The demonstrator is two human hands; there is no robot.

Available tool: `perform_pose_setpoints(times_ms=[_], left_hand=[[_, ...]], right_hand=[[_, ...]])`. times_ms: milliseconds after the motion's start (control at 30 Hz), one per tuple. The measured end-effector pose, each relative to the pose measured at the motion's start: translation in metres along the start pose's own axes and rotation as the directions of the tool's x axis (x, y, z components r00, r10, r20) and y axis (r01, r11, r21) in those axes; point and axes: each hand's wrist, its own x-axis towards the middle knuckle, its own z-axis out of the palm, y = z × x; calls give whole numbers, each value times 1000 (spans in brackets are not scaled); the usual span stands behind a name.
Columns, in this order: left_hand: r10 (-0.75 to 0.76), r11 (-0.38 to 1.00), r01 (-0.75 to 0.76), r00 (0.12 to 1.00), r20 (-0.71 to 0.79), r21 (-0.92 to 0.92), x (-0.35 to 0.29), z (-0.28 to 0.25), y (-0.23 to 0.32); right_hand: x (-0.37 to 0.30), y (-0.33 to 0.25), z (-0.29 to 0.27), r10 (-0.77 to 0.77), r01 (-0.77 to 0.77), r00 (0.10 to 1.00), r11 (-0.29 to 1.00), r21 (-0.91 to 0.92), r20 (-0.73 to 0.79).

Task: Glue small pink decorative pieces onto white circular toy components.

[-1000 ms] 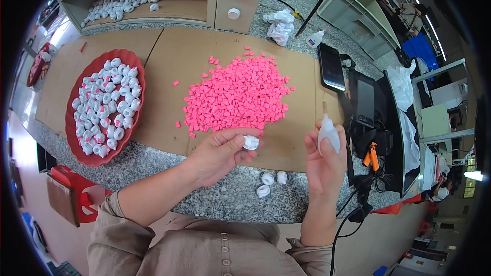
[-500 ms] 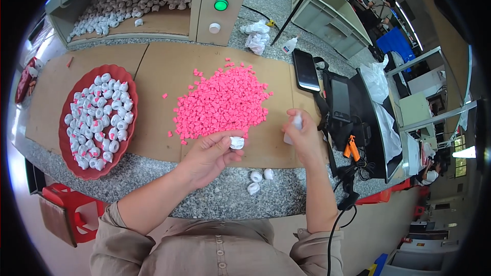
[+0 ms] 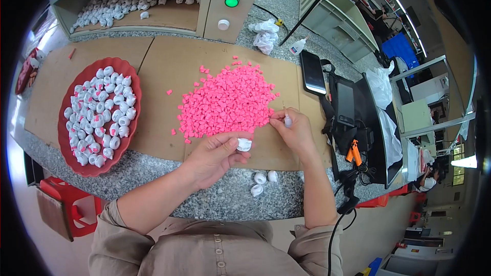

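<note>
The left hand (image 3: 217,154) holds a white moulded piece (image 3: 244,144) between thumb and fingers, just beyond the near edge of the pink pile (image 3: 225,102). The right hand (image 3: 295,132) holds a translucent squeeze bottle (image 3: 288,121), its thin nozzle pointing away from the body, while thumb and index finger narrow to a pinch at the pile's right edge; whether a pink bit lies between the tips cannot be told. For good handling, the pinch is best made at this loose margin, where single bits separate readily; the bottle calls for light pressure, lest it drip, and the left grip should stay at the sides, leaving the upper face uncovered. The pink bits are small, blocky and matt, apparently of moulded plastic or rubber. The white piece is rounded and smooth, with a slight sheen; three similar white pieces (image 3: 260,178) rest on the speckled, granite-like worktop (image 3: 225,202). Many more, several bearing pink patches, fill the oval red tray (image 3: 136,89), whose rim is scalloped. Beneath tray and pile lies flat brown cardboard (image 3: 166,56), creased along a dark line.
</note>
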Motion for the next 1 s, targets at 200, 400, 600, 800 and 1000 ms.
perform_pose_setpoints(times_ms=[200,400,600,800,1000], left_hand=[[25,1000,-25,1000,13,13,0,0,-1],[100,988,-100,995,5,114,1,2,-4],[76,969,-76,997,9,235,1,2,-4],[67,952,-58,998,-19,301,-1,5,-3],[72,924,-56,997,-27,379,-1,4,-5]], right_hand=[[-14,-27,-8,358,-378,923,766,520,143],[-50,-55,7,285,-357,921,346,868,266],[-60,-61,24,219,-327,943,458,827,251],[-60,-64,24,216,-287,957,601,746,194],[-61,-65,24,226,-293,955,607,739,192]])
